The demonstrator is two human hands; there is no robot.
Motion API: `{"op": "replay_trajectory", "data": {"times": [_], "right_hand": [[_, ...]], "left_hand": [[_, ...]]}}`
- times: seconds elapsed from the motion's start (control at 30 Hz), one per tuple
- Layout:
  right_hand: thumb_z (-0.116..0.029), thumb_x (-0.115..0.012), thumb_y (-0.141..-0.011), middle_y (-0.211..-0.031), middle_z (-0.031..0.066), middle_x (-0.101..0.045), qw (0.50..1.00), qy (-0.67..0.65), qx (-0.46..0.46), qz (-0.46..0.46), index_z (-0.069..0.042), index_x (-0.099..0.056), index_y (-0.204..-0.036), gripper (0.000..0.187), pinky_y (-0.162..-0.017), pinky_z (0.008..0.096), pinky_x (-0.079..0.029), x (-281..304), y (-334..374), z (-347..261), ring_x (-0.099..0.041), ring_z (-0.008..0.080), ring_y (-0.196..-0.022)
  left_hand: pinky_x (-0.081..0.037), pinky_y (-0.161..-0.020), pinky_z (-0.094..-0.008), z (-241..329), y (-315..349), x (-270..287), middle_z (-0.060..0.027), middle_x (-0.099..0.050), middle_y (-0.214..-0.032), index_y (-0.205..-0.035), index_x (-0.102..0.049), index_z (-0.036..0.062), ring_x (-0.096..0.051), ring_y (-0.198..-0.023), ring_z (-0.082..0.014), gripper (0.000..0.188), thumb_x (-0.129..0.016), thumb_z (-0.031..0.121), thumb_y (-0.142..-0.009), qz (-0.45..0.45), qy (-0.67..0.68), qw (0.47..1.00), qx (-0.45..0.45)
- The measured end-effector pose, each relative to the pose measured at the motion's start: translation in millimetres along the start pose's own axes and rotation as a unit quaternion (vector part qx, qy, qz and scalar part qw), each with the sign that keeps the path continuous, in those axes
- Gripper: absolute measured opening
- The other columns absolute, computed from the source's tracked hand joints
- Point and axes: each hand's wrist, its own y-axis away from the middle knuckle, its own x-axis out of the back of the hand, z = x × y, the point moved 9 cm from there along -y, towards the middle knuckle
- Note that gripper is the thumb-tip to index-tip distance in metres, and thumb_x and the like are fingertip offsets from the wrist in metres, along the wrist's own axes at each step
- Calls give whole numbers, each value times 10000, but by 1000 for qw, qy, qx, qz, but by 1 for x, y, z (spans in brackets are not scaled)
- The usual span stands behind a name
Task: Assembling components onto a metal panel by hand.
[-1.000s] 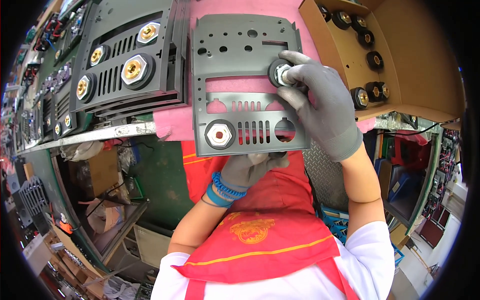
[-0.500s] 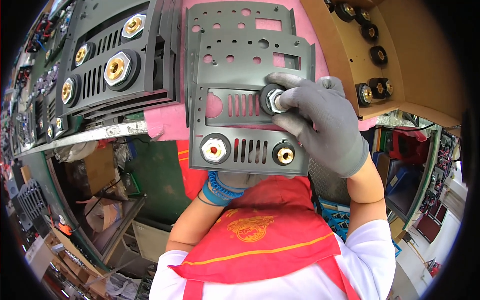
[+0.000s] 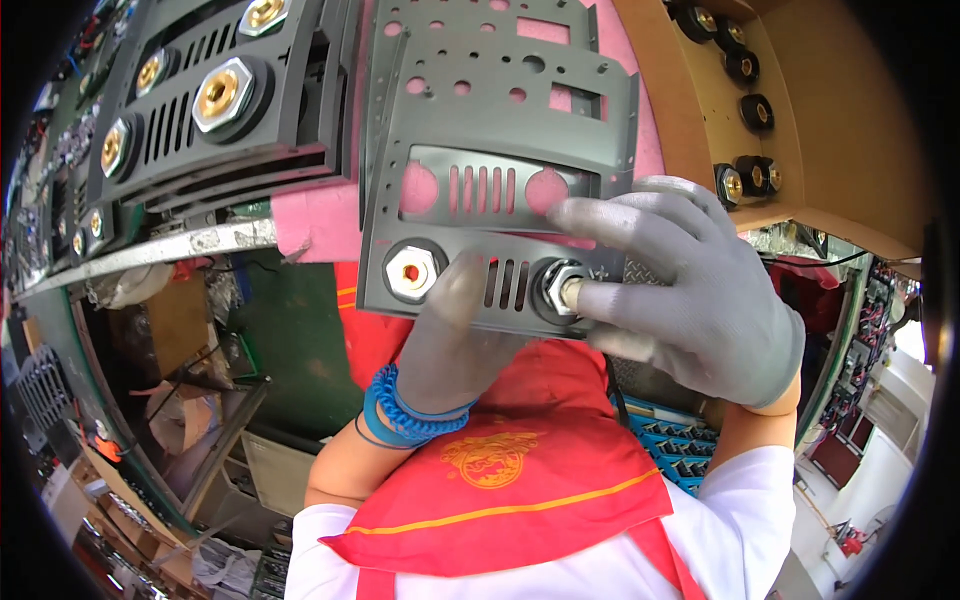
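- Right hand (image 3: pixel 690 295), right of centre, is pinching a silver nut (image 3: pixel 563 288) between its fingers; a tilted turn could be jamming it.
- Left hand (image 3: pixel 448 345) is gripping the metal panel (image 3: pixel 470 125) at centre, by its lower edge; a loosening hold could be tipping it.

No words or numbers can be read. The one clear printed sign is a rounded, ornate gold emblem (image 3: pixel 490 460) on the red cloth apron (image 3: pixel 560 425), set mid-width beside a thin yellow stripe (image 3: pixel 500 508) that follows the bib's edge; any lettering within it is too small to make out.
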Motion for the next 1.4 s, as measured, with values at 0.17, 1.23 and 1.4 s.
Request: {"op": "replay_trajectory", "data": {"times": [0.17, 1.23, 1.4], "right_hand": [[-202, -721, -711, -1073, 40, -663, 990, 126, 56, 6, -101, -639, -927, 252, -944, 458, -440, -10, 3, -13, -642, 206, -935], [-403, -713, -757, -870, 43, -630, 986, 156, 61, -1, -98, -631, -858, 332, -979, 477, -413, -8, 0, -11, -608, 236, -818], [-318, -690, -755, -798, 34, -532, 996, 85, 21, 36, -118, -639, -895, 249, -878, 431, -413, -13, -1, -3, -559, 253, -795]], "left_hand": [[-447, -1002, -358, -2, 9, 32, -115, -555, -1225, -1267, -484, -25, -552, -1139, -180, 356, -339, 215, -1047, 192, -501, 844, -18], [-503, -877, -365, -5, 11, 35, -153, -599, -1168, -1269, -516, -4, -602, -1049, -281, 382, -498, 54, -892, 125, -571, 800, -137], [-512, -857, -366, -6, 7, 30, -159, -606, -1158, -1269, -522, -1, -610, -1035, -297, 404, -524, 28, -867, 112, -586, 786, -160]]}}
